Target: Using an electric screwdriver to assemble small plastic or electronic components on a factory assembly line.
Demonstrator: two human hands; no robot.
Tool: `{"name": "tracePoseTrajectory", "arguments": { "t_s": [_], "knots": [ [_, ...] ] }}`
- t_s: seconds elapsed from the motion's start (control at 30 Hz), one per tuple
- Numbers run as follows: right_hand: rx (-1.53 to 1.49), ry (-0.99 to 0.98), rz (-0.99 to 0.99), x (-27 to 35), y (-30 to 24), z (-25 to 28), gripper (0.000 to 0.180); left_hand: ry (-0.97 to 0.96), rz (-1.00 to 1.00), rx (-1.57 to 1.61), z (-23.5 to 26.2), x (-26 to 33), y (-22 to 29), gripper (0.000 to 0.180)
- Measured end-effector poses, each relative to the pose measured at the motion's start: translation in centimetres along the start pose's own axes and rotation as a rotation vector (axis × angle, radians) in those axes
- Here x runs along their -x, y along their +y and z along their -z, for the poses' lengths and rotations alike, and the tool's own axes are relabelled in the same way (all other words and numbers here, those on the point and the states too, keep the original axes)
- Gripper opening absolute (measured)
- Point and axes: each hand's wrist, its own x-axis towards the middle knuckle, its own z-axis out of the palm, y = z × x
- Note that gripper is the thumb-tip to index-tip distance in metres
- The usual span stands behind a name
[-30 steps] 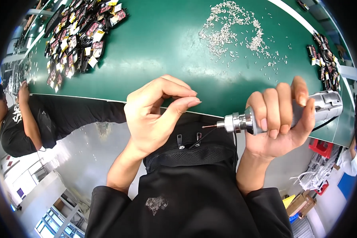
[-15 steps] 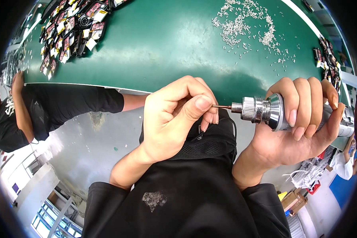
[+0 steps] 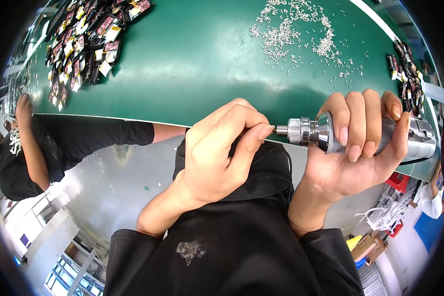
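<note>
My right hand [image 3: 355,163] wraps round a grey electric screwdriver [image 3: 324,132] with a silver nose, held level above the table's near edge and pointing left. Thumb and fingers of my left hand [image 3: 214,153] are pinched together right at the tip of its chuck [image 3: 282,130]. The thin driver bit is almost wholly hidden behind those fingertips. Beyond the hands, many small pale screws or pins [image 3: 281,37] lie scattered on the green table [image 3: 192,64].
Black device housings with red and white parts [image 3: 86,47] are heaped at the far left, with another pile [image 3: 407,79] at the right edge. A co-worker's arm [image 3: 32,143] rests by the table on the left. A black bag [image 3: 261,172] lies below my hands.
The screwdriver and my right hand have moved left toward my left hand. The copper-coloured bit, exposed before, is now nearly covered by my left fingers.
</note>
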Motion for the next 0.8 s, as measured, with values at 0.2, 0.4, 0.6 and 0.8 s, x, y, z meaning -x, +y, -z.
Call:
{"name": "tracePoseTrajectory", "arguments": {
  "t_s": [0.2, 0.4, 0.6, 0.8],
  "knots": [
    [-0.058, 0.044, 0.041, -0.5, -0.6, 0.8, 0.015, 0.080, -0.019, -0.081, 1.4, -1.2, 0.0, 0.044],
    [-0.086, 0.065, 0.046, -0.8, -0.9, 1.4, 0.015, -0.024, 0.058, -0.116, 2.1, -1.8, 0.8, 0.016],
    [-0.110, 0.042, 0.024, -0.7, -1.2, 1.4, 0.015, -0.098, -0.220, -0.182, 1.1, -1.8, -0.5, 0.017],
    [-0.113, 0.048, 0.021, -0.5, -1.4, 1.3, 0.015, -0.076, -0.080, -0.003, 0.1, -1.1, -0.1, 0.008]
  ]
}}
